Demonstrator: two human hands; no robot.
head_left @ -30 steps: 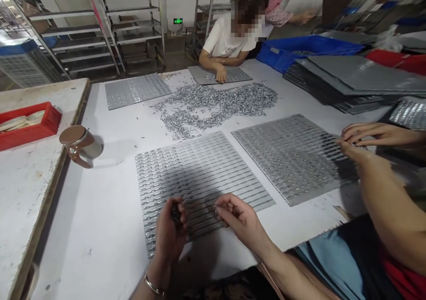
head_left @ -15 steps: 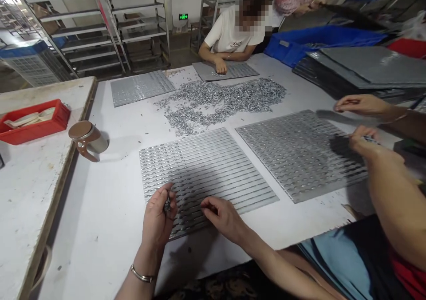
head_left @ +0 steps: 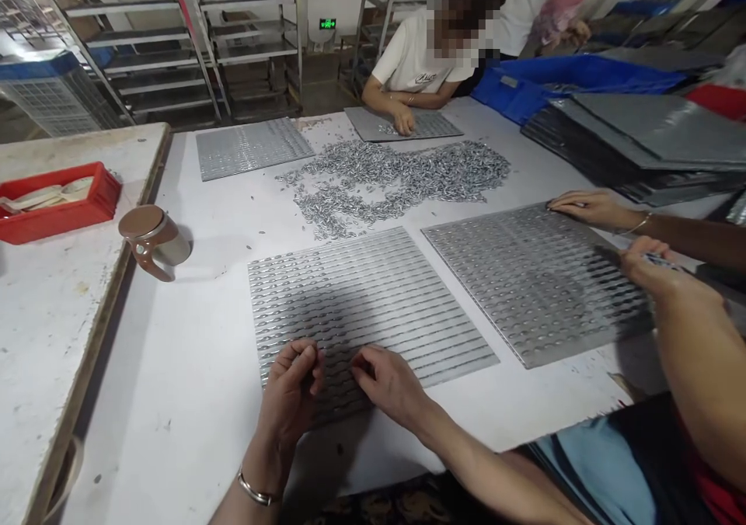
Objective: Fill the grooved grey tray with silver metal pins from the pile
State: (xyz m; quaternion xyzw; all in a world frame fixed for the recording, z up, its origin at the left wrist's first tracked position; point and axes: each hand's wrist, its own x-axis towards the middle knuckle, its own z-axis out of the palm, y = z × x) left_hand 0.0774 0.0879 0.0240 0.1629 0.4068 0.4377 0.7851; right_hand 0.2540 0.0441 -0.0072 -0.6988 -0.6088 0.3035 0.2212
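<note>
A grey ribbed tray (head_left: 367, 307) lies flat on the white table (head_left: 192, 370) in front of me, its grooves filled with rows of small metal pieces. My left hand (head_left: 291, 397) hovers at the tray's near edge with its fingers curled together; earlier frames showed small dark pieces in it, now hidden. My right hand (head_left: 388, 381) rests on the same edge, fingertips pinched down onto a groove; what they pinch is too small to see. A loose heap of small metal pieces (head_left: 396, 179) lies beyond the tray.
A co-worker's hands (head_left: 618, 234) work a second tray (head_left: 536, 280) on my right. Another person sits across at a third tray (head_left: 402, 125). A brown mug (head_left: 155, 241) lies on its side at left, near a red bin (head_left: 58, 203). Stacked grey trays (head_left: 641, 140) fill the right.
Both my hands slid a little along the tray's near edge and closed in on each other. The co-worker's hands moved apart, one reaching to the second tray's far edge.
</note>
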